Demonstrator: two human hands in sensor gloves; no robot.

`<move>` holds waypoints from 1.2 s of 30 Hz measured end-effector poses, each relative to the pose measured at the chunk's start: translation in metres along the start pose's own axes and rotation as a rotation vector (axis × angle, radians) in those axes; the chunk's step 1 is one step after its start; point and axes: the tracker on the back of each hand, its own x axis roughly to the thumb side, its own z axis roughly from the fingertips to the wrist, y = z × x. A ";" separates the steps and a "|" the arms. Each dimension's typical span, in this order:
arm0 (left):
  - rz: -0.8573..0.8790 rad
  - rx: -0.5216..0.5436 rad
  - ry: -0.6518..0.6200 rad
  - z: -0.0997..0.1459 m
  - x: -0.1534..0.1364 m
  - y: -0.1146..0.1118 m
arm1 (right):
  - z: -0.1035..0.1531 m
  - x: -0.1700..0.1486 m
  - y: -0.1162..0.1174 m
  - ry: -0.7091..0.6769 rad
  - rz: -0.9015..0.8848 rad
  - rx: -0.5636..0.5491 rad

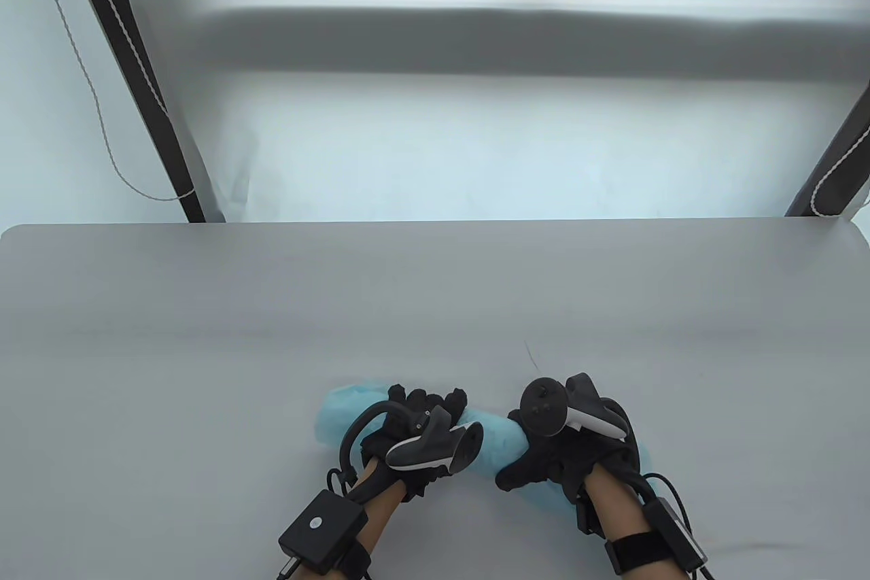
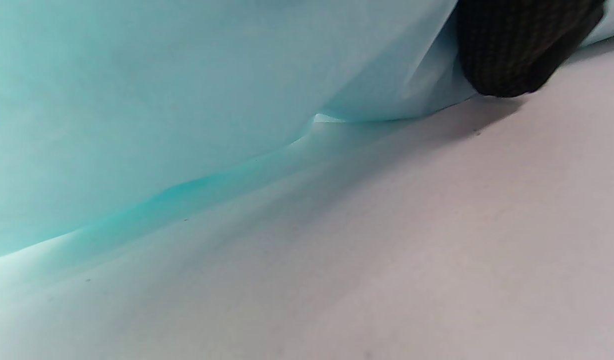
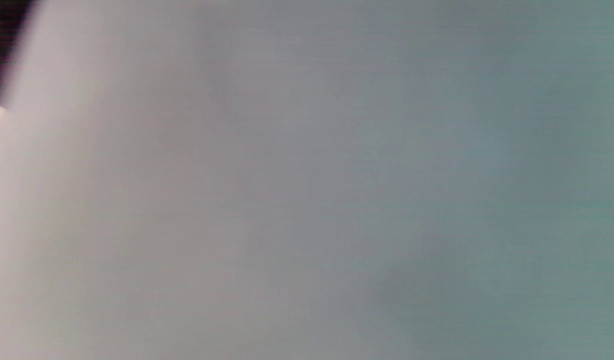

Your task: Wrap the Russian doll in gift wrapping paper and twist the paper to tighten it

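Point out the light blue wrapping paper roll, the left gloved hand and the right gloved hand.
light blue wrapping paper roll (image 1: 499, 447), table view, bare stretch between the hands.
left gloved hand (image 1: 414, 420), table view, black knuckles over the roll.
right gloved hand (image 1: 550, 464), table view, back of the glove.

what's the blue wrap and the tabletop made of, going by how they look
The blue wrap looks like thin matte tissue or non-woven gift paper: it folds softly, shows a faint crinkle and glows a little translucent in the left wrist view. It could be soft plastic film; the look leaves that open. The tabletop seems a smooth grey laminate or plastic with a dull satin finish, a rounded corner and no grain.
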 end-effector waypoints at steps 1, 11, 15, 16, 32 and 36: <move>0.001 -0.003 -0.001 0.000 0.000 0.000 | 0.001 0.001 0.000 -0.001 0.016 -0.008; 0.180 -0.226 -0.030 -0.004 -0.015 0.003 | 0.009 0.031 0.002 -0.019 0.425 -0.161; 0.226 -0.242 -0.065 -0.002 -0.022 -0.003 | 0.007 0.029 0.003 -0.036 0.320 -0.162; 0.207 -0.246 -0.059 -0.001 -0.020 -0.003 | 0.007 0.028 0.003 -0.040 0.322 -0.168; -0.013 -0.067 -0.112 -0.001 0.000 0.005 | 0.001 0.009 -0.001 -0.039 0.126 -0.048; 0.088 -0.142 -0.146 -0.002 -0.007 0.004 | 0.004 0.018 0.001 -0.064 0.288 -0.118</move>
